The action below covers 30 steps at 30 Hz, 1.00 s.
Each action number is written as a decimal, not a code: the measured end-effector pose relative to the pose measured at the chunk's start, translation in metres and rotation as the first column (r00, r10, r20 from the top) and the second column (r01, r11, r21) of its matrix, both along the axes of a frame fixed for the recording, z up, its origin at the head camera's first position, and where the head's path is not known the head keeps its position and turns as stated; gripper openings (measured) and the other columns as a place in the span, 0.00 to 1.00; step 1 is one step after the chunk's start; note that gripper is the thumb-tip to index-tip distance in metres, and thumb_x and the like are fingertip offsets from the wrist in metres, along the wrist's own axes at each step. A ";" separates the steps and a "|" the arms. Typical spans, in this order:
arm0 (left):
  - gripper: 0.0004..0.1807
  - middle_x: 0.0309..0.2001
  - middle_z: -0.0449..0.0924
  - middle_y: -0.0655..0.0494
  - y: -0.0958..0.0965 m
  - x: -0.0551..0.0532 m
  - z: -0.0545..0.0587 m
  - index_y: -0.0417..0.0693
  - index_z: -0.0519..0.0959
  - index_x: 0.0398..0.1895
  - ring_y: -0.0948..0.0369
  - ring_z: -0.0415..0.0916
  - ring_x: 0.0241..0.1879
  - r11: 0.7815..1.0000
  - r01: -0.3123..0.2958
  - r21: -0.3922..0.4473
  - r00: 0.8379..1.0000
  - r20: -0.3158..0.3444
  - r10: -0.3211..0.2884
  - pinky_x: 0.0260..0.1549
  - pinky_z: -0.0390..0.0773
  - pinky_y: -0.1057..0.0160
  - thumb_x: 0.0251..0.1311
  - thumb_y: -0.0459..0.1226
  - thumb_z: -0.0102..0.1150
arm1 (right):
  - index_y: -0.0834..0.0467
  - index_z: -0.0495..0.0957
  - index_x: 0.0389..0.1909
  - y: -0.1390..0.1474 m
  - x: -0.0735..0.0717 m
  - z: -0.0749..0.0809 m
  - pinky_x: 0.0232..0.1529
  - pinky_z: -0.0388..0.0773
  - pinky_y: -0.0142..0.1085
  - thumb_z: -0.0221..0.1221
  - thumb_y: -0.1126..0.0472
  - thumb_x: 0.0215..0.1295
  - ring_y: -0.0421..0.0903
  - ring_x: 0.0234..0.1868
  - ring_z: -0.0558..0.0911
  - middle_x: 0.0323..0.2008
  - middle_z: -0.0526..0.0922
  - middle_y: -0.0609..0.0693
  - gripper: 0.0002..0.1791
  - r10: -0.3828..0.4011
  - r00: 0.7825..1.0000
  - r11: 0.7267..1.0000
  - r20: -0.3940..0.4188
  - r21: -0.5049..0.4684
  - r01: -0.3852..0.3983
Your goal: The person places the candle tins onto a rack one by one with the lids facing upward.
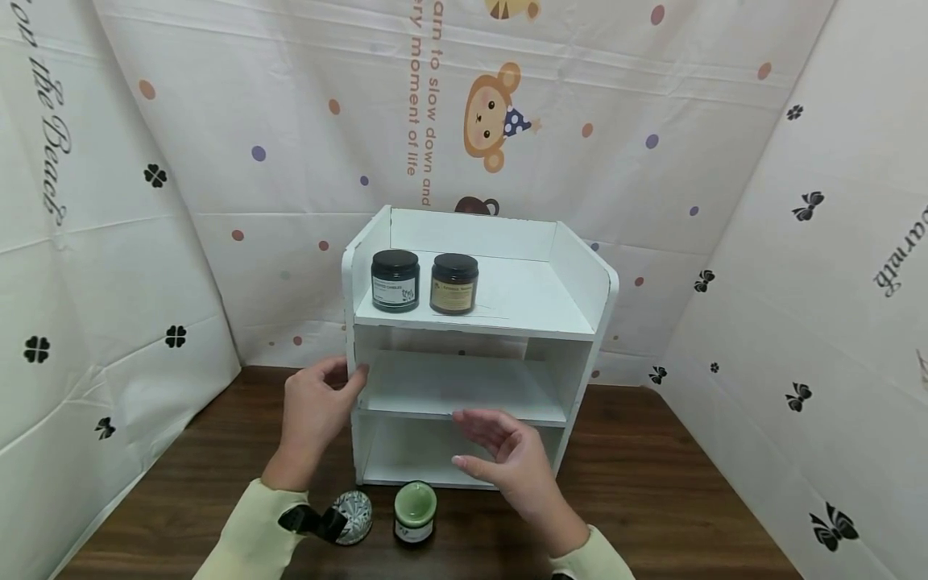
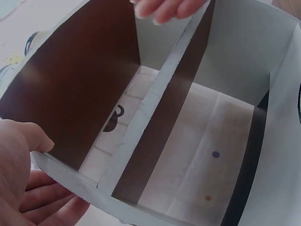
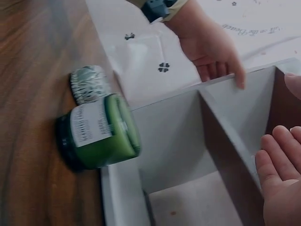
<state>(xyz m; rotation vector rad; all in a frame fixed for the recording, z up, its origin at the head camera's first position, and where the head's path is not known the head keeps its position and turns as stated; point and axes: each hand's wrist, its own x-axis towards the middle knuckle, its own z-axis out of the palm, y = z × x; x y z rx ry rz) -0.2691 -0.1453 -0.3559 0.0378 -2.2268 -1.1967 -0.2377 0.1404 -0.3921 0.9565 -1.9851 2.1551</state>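
Gripping shelf (image 1: 464, 383) at left (left hand (image 1: 313, 409)).

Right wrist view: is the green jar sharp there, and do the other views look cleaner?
Right wrist: jar and table smeared, small print on the label unreadable. Head: crisper, though that label is too small to read. Left wrist: slightly hazy over the shelf, jar out of frame.

My wood-brown surface (image 1: 667, 483) bears a white shelf (image 1: 464, 379), green jar (image 1: 416, 509) and patterned tin (image 1: 356, 512); two black-lidded jars (image 1: 395, 282) (image 1: 454, 284) top the shelf.
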 end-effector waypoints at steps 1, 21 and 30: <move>0.17 0.39 0.90 0.44 0.000 0.000 0.000 0.42 0.88 0.47 0.53 0.86 0.39 1.000 0.000 0.000 1.000 -0.001 0.000 0.38 0.84 0.56 0.64 0.46 0.66 | 0.72 0.74 0.61 -0.001 -0.001 -0.003 0.64 0.77 0.39 0.72 0.73 0.55 0.47 0.63 0.83 0.61 0.78 0.73 0.31 0.002 1.000 1.000 -0.005 0.000 -0.002; 0.17 0.39 0.90 0.44 0.001 0.000 0.001 0.42 0.88 0.47 0.52 0.87 0.39 1.000 0.008 0.011 1.000 -0.008 -0.008 0.39 0.85 0.52 0.65 0.45 0.66 | 0.70 0.76 0.60 -0.006 -0.003 -0.044 0.63 0.78 0.37 0.72 0.71 0.56 0.52 0.62 0.83 0.61 0.78 0.74 0.29 -0.006 1.000 0.999 0.023 0.046 0.005; 0.17 0.39 0.90 0.44 0.001 -0.001 -0.001 0.42 0.88 0.47 0.52 0.87 0.39 1.000 0.001 0.008 1.000 -0.005 -0.001 0.40 0.85 0.49 0.65 0.45 0.66 | 0.70 0.75 0.60 -0.013 -0.004 -0.059 0.63 0.78 0.39 0.73 0.70 0.55 0.44 0.60 0.84 0.60 0.78 0.74 0.31 0.008 1.000 0.998 0.030 0.060 -0.009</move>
